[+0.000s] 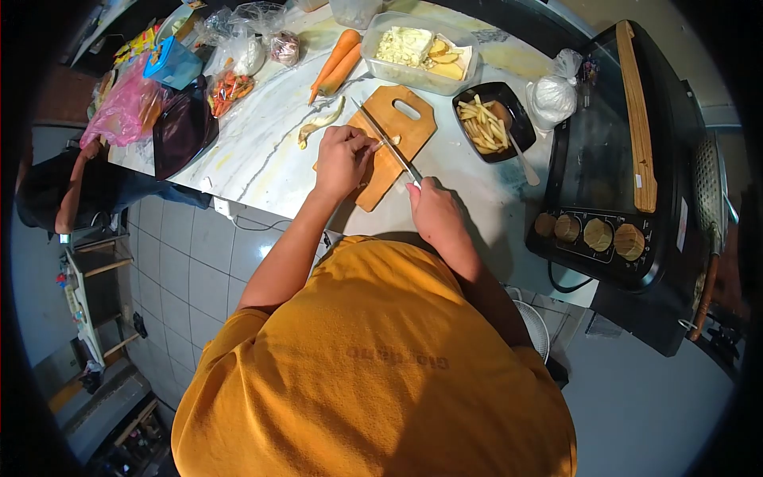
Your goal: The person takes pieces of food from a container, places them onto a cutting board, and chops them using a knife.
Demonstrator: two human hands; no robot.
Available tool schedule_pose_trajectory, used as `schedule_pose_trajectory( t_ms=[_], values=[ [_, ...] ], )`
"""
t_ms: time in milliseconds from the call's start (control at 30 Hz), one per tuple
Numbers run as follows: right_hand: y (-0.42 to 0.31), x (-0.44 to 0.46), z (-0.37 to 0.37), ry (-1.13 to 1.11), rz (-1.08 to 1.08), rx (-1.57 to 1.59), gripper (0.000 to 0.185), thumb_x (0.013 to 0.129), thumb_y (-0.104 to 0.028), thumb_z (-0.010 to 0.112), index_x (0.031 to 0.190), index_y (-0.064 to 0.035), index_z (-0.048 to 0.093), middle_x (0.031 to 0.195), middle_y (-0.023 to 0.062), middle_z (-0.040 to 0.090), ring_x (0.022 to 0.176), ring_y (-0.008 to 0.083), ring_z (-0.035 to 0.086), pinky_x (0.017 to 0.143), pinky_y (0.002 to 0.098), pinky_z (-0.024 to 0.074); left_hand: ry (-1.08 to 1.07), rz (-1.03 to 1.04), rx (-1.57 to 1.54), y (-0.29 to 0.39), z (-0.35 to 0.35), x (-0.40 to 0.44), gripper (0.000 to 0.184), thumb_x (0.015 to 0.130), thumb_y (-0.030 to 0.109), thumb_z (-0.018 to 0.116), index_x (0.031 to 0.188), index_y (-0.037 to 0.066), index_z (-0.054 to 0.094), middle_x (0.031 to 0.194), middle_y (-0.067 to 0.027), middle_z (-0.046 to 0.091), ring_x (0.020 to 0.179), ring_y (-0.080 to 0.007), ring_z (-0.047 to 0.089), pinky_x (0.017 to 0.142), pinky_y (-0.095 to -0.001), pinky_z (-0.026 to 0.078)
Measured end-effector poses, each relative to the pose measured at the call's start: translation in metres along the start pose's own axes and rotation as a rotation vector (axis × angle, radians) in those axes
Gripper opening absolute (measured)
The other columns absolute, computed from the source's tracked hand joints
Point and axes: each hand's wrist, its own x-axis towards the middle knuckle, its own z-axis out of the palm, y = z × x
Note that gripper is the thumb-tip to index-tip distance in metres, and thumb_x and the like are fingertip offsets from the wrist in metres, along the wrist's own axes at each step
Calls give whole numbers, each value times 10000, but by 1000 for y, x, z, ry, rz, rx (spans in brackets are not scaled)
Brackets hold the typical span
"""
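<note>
My right hand (pixel 435 208) grips the handle of a long kitchen knife (pixel 403 158), whose blade lies slantwise across a wooden cutting board (pixel 377 188). Close to the blade, on the board's left part, my left hand (pixel 346 157) has its fingers bent and pinched together. Whatever is between those fingertips is too small and hidden to name. A small pale piece (pixel 395 140) rests on the board just beyond the blade. On the counter left of the board lies a pale, yellowish stalk-like piece (pixel 321 127).
Behind the board are carrots (pixel 336 63) and a plastic container (pixel 426 85) of chopped pale food. To the right stand a black bowl (pixel 513 102) of pale strips with a spoon (pixel 525 165), a bag of white powder (pixel 551 101) and a toaster oven (pixel 592 159). Another person (pixel 71 187) stands left.
</note>
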Motion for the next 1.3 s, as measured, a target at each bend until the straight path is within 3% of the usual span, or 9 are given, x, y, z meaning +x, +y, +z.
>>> schedule_pose_trajectory(
  t_ms=[700, 967, 1300],
  values=[
    [2, -12, -9, 57, -50, 69, 418, 1024, -391, 450, 966, 10, 556, 785, 296, 661, 795, 506, 642, 737, 582, 490, -18, 9, 20, -2, -9, -1, 141, 779, 187, 794, 894, 110, 769, 887, -57, 611, 889, -271, 559, 782, -391, 450],
    [4, -12, -3, 61, -79, 50, 411, 1020, -389, 462, 954, 6, 558, 778, 287, 660, 782, 508, 640, 715, 581, 493, -24, 62, -3, -6, -2, 2, 140, 771, 101, 787, 908, 89, 763, 855, -72, 616, 845, -288, 562, 760, -397, 450],
    [-4, -10, -2, 25, -6, 6, 395, 1016, -377, 477, 985, 5, 573, 810, 284, 674, 813, 491, 660, 729, 578, 512, -33, 64, 33, -7, 0, 1, 144, 772, 109, 785, 914, 98, 771, 853, -71, 620, 839, -283, 561, 758, -385, 457]
  ],
)
